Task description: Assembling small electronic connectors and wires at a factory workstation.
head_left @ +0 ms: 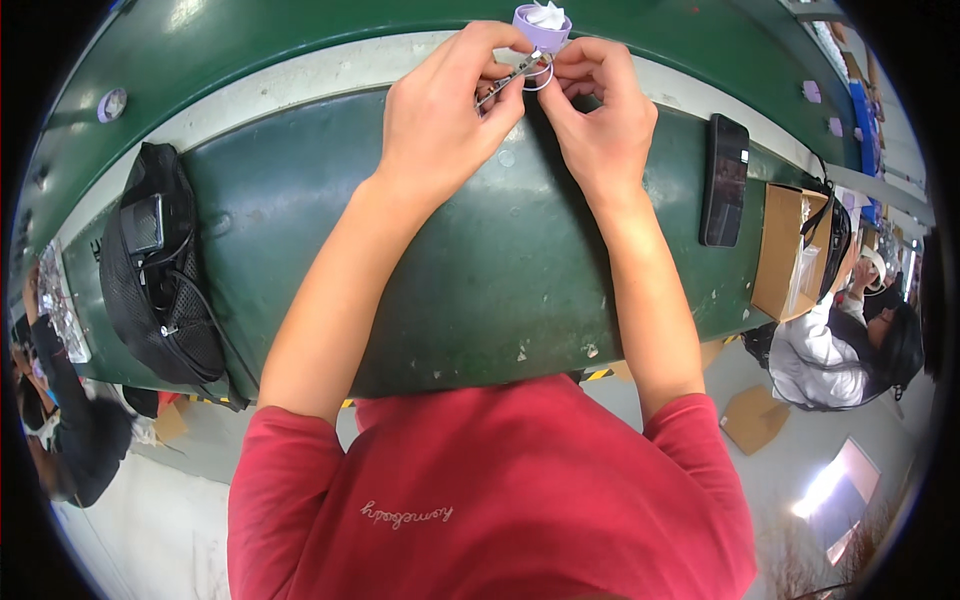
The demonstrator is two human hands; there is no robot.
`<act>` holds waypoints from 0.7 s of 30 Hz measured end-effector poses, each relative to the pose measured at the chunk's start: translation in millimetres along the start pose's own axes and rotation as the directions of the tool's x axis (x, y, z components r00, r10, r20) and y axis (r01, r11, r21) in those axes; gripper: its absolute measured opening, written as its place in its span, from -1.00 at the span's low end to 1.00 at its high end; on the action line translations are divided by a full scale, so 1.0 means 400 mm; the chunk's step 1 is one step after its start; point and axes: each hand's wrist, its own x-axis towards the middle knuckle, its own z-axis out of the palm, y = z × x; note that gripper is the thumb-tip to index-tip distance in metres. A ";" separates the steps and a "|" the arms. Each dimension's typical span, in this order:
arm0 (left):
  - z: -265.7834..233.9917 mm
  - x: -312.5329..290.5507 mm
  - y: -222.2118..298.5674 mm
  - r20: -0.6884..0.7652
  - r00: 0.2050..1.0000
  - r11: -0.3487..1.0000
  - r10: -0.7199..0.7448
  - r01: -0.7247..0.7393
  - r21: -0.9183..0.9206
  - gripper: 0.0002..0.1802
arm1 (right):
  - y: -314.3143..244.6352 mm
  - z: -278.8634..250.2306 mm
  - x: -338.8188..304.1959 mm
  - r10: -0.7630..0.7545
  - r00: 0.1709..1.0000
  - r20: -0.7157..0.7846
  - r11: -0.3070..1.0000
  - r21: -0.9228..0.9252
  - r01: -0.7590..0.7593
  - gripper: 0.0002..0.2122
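Note:
My left hand (440,110) pinches a thin metal tool (508,80), like tweezers, over the far part of the green table (470,260). My right hand (595,110) holds a small white ring (540,78) at the tool's tip. Both hands meet close together just below a small purple cup (540,25) with white material inside, which stands on the pale strip at the table's far edge.
A black mesh pouch with a cable (155,270) lies at the left. A black phone (724,180) rests at the right, beside an open cardboard box (790,250). Small purple pieces (112,104) sit on the far belt. Other people are at both sides.

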 end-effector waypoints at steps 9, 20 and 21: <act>-0.007 0.003 0.001 0.025 0.999 0.999 -0.027 0.026 0.034 -0.61 | -0.010 -0.001 0.000 0.011 1.000 0.023 1.000 -0.027 -0.010 -0.75; -0.011 0.002 0.003 0.061 0.997 0.998 -0.046 0.044 0.033 -0.60 | -0.003 -0.005 -0.002 -0.011 1.000 0.022 1.000 -0.022 0.011 -0.75; -0.011 0.001 0.003 0.068 0.996 0.998 -0.050 0.047 0.044 -0.60 | -0.002 -0.005 -0.004 -0.012 1.000 0.023 1.000 -0.021 0.012 -0.75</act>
